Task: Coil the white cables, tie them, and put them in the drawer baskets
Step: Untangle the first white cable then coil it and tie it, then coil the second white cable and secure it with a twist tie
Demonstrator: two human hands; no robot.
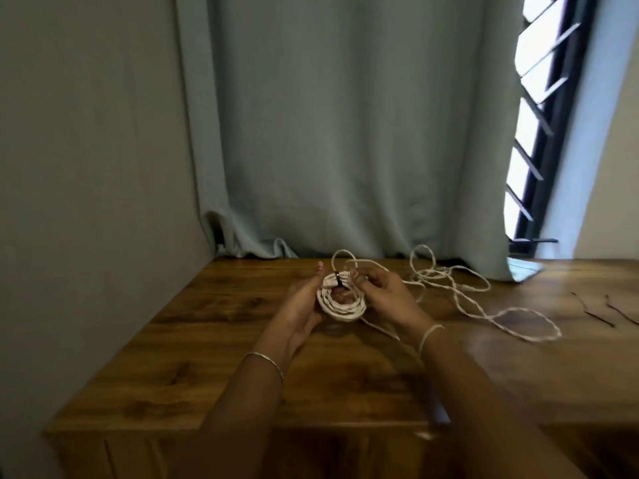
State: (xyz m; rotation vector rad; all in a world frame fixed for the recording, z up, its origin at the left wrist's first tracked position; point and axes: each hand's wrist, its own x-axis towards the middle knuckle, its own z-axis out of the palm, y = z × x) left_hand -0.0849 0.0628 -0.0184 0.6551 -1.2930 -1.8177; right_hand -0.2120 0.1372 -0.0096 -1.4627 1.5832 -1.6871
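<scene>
White cable wound into a small flat coil (340, 305) sits between two bare hands, held just above a brown wooden table (193, 344). The left hand (304, 305) cups the coil from the left side, fingers curled under it and thumb raised near the top. The right hand (383, 295) pinches the top of the coil, where a dark tie (339, 279) wraps the bundled loops; both hands are closed on the coil. A thin bracelet (266, 361) circles the left wrist, and a pale band (430, 335) circles the right wrist. To the right of the hands, a loose white cable (484, 299) sprawls in open loops across the tabletop, well apart from the coil except for a strand running back toward the right hand. Further right, near the frame edge, a few thin dark ties (600, 314) lie on the wood. Behind the table hangs a grey-green curtain (345, 133), its hem bunched on the table's far edge. A louvred window (539, 108) shows at the right, and a plain wall at the left
</scene>
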